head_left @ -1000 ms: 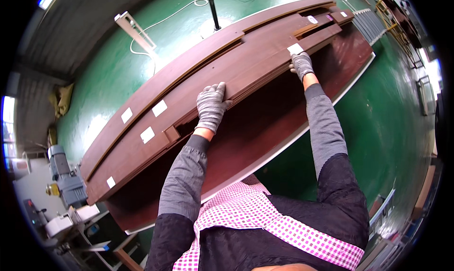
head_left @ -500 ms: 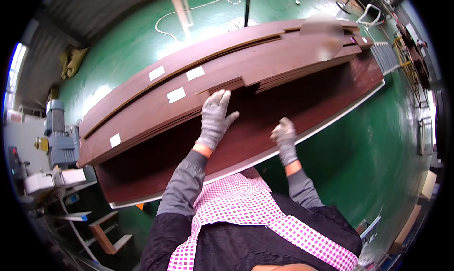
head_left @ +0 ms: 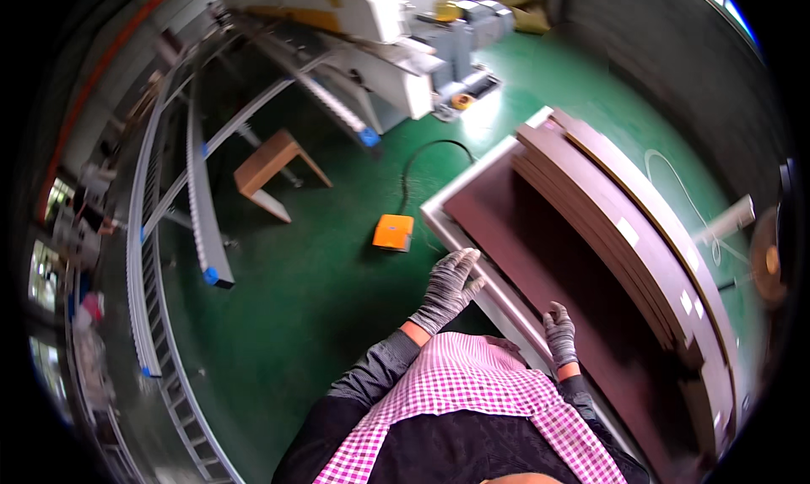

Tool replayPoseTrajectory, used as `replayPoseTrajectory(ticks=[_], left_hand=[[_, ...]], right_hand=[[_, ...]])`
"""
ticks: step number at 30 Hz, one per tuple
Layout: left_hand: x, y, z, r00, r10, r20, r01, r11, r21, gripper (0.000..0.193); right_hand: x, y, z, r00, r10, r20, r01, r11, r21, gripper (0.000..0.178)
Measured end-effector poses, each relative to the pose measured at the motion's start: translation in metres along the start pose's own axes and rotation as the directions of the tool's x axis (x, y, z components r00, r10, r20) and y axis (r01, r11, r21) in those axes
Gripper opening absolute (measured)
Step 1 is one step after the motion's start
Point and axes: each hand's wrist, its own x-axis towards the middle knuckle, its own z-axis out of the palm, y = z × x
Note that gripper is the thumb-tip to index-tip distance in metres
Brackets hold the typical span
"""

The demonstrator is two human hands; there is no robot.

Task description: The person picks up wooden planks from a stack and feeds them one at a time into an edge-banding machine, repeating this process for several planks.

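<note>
My left hand, in a grey striped work glove, is over the pale edge of the table. Its fingers are stretched with the thumb apart, and nothing is in it; whether it touches the edge I cannot tell. Over the dark red tabletop, my right hand, gloved alike, has its fingers slightly bent and apart, holding nothing. Along the table's far side lie stacked brown panels, several bearing white labels. Neither hand touches the panels.
An orange foot pedal with a black cable lies on the green floor. Further left stand metal roller rails with blue end caps and a brown angled panel piece. A white and grey machine stands at the back.
My view has swung left, bringing the roller rails and foot pedal in. My left hand has come away from the panel stack to the table's near edge.
</note>
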Motion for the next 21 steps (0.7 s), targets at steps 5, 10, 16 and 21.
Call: replayPoseTrajectory(ticks=[5, 10, 16, 21], left_hand=[[0.023, -0.115, -0.077, 0.953, -0.240, -0.186, 0.251, 0.967, 0.036, 0.057], [0.019, -0.210, -0.077, 0.884, -0.451, -0.122, 0.451, 0.892, -0.029, 0.058], [-0.056, -0.318, -0.109, 0.335, -0.713, 0.617, 0.505, 0.688, 0.521, 0.056], [-0.172, -0.396, -0.111, 0.156, -0.750, 0.643, 0.707, 0.540, 0.458, 0.069]], right_hand=[[0.073, -0.062, 0.085, 0.988, -0.089, 0.126, 0.106, 0.984, -0.142, 0.036], [0.131, -0.115, 0.160, 0.965, -0.222, 0.139, 0.251, 0.935, -0.249, 0.040], [0.220, -0.181, 0.237, 0.933, -0.317, 0.170, 0.359, 0.779, -0.514, 0.057], [0.246, -0.204, 0.262, 0.968, -0.079, 0.237, 0.223, 0.701, -0.677, 0.067]])
